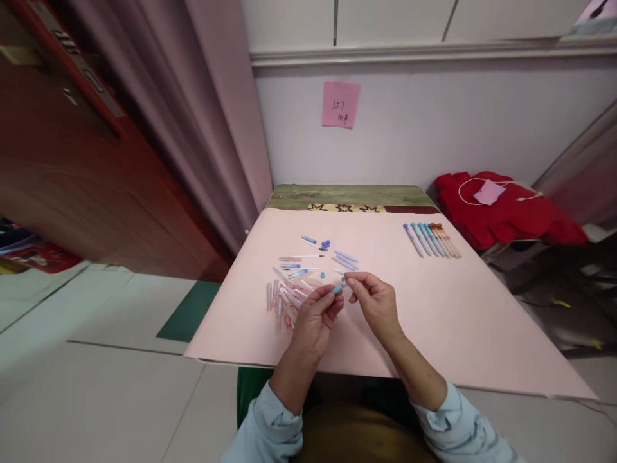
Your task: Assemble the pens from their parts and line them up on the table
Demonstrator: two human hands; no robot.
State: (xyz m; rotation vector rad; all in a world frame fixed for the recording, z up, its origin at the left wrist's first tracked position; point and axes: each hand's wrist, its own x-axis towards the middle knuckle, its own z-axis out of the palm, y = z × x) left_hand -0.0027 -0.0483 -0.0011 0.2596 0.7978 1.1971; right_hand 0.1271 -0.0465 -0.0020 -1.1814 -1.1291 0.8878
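Over the front of the table, my left hand (315, 315) pinches a short light-blue pen barrel (337, 289) between thumb and fingers. My right hand (378, 302) is closed at the barrel's far end, its thumb and forefinger pinching a small pen part that the fingertips mostly hide. A thin pale piece (339, 271) shows just beyond the right fingertips; whether it is held or lying there I cannot tell. Under and left of my left hand lies a pile of clear and pinkish pen parts (292, 302). A small blue cap (322, 274) sits just beyond the hands.
Blue grip pieces (301, 273), a refill (313, 256), dark-blue caps (325, 245) and lavender barrels (346, 260) lie further back. Several assembled pens (431, 240) stand in a row at the back right of the pink-covered table (434, 321). Red cloth (506, 218) lies beyond the right edge.
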